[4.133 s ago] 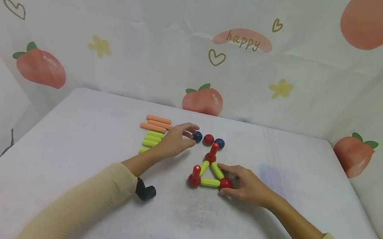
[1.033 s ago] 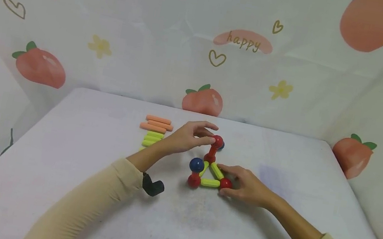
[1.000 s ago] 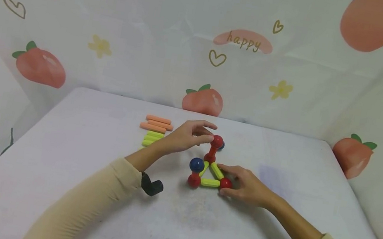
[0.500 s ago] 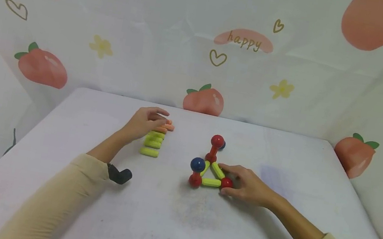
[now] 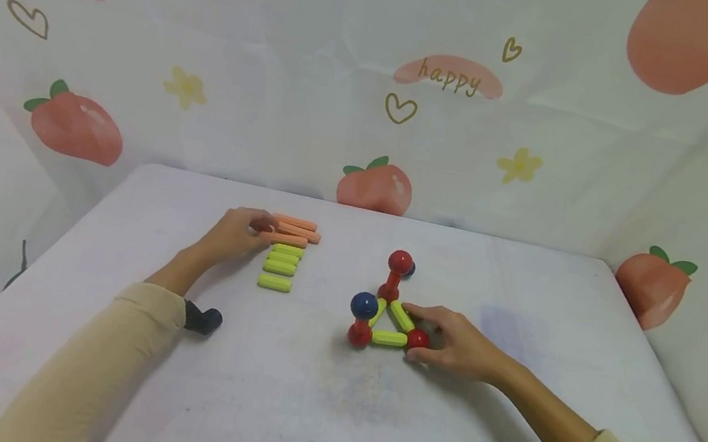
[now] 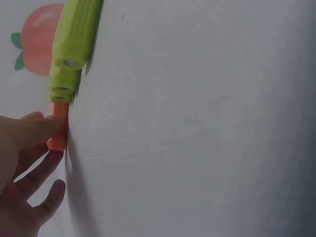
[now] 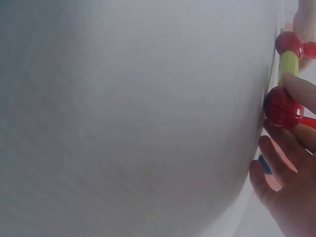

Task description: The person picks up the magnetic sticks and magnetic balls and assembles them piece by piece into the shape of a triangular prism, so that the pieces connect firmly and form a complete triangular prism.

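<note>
My left hand (image 5: 237, 233) pinches the left end of the nearest orange rod (image 5: 288, 240); in the left wrist view, the thumb presses that orange rod (image 6: 58, 138) against the fingers. My right hand (image 5: 462, 346) holds the red ball (image 5: 417, 339) at the right corner of a triangle. Yellow-green rods (image 5: 389, 339) form the triangle's sides. An upright red rod at its left corner bears a blue ball (image 5: 364, 305). Another upright rod, at the back corner, is topped by a red ball (image 5: 400, 262). Thumb and fingers partly cover the right-corner ball.
Two more orange rods (image 5: 296, 223) lie behind the pinched one. Several loose yellow-green rods (image 5: 274, 283) lie in a column in front of it. A second blue ball (image 5: 410, 269) sits partly hidden behind the raised red ball. A printed cloth hangs beyond the white table (image 5: 269, 408).
Over the last four seconds a blue ball and a red ball were set on the upright rods. My left hand then moved left to the orange rods. My right hand stayed put.
</note>
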`<action>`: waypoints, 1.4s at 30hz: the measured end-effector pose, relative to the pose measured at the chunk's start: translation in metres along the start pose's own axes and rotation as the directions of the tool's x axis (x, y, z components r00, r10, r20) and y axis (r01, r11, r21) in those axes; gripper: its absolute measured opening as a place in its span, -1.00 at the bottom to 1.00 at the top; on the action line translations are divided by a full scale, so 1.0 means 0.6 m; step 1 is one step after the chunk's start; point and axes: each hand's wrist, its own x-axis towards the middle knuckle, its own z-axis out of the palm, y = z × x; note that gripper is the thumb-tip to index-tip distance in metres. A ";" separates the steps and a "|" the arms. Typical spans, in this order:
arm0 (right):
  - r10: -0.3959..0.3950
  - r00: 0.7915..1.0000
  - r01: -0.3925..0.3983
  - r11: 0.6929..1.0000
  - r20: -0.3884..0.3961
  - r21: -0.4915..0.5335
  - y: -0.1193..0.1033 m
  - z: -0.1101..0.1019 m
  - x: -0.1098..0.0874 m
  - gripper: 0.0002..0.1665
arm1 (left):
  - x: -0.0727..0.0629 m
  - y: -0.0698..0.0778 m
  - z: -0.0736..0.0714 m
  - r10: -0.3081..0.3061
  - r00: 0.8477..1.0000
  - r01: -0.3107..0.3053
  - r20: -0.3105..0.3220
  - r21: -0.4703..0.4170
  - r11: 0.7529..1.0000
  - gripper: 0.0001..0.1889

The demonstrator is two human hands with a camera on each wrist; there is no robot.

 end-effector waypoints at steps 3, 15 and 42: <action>0.001 1.000 -0.001 1.000 -0.001 -0.003 0.000 0.000 0.000 -0.13 | -0.002 0.002 -0.003 0.039 0.999 -0.039 0.002 0.038 0.999 -0.81; 0.017 1.000 -0.017 1.000 -0.001 -0.008 0.000 0.000 0.000 -0.13 | -0.009 0.057 -0.021 -0.005 0.998 -0.016 -0.063 -0.329 0.944 -0.53; -0.010 1.000 0.010 1.000 -0.007 -0.016 0.001 0.001 0.001 -0.15 | -0.018 0.200 0.123 0.312 0.849 -0.072 0.426 -0.492 0.867 -0.65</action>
